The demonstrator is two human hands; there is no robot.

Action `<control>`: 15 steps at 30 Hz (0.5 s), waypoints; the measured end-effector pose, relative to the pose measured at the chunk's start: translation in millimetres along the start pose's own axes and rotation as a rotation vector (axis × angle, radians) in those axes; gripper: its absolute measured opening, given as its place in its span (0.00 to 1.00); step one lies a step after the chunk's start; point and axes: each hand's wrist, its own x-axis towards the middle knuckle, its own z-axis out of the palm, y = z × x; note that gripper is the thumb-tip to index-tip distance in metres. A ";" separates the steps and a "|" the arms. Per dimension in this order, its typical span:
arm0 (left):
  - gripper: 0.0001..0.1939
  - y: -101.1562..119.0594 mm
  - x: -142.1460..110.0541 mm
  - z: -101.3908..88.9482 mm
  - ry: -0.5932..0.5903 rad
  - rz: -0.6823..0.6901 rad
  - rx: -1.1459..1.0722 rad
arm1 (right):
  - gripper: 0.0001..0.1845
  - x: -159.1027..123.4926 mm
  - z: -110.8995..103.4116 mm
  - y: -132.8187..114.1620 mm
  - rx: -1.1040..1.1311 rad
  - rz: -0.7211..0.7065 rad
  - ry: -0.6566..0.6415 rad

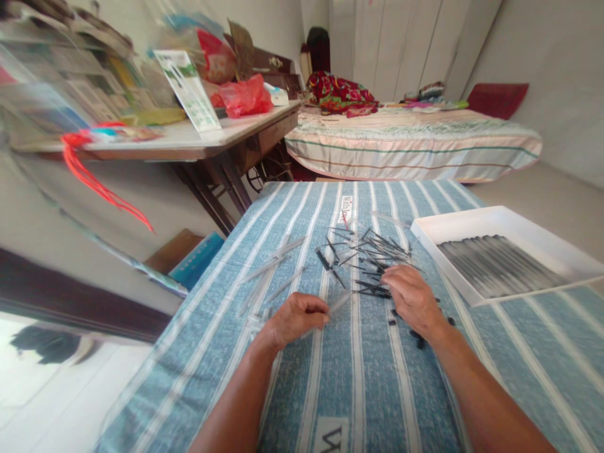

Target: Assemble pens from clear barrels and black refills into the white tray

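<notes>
My left hand (302, 316) is closed in a pinch around one end of a clear plastic pen barrel (340, 303), whose other end points up and to the right. Over the right edge of a loose pile of thin black pen refills (377, 248) is my right hand (411, 296), its fingers pressed together. What lies between those fingertips is hidden. Several more clear barrels (278, 258) lie to the left of the pile. Small black plugs (418, 340) are scattered below my right hand, and small clear pieces (258, 318) lie beside my left hand.
A white box (533, 236) at the right holds a row of dark-cored pens (500, 264). Blue striped cloth (349, 371) covers the table. A cluttered desk (236, 132) stands at the back left, with red cord (104, 189) hanging off it. Behind is a bed (415, 138).
</notes>
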 end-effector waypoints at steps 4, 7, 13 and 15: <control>0.08 -2.0 0.7 -0.7 -0.067 -0.005 0.015 | 0.13 0.3 1.0 -0.9 0.021 -0.006 -0.014; 0.08 -3.5 0.8 -1.6 -0.111 -0.010 0.011 | 0.12 0.8 2.4 -3.6 0.022 0.014 -0.012; 0.08 -3.4 -1.4 -3.1 -0.174 -0.003 -0.052 | 0.10 3.0 4.5 -10.7 0.040 0.090 0.034; 0.07 -3.7 -2.2 -3.2 -0.198 0.004 -0.050 | 0.10 4.0 4.0 -12.1 0.047 0.099 0.048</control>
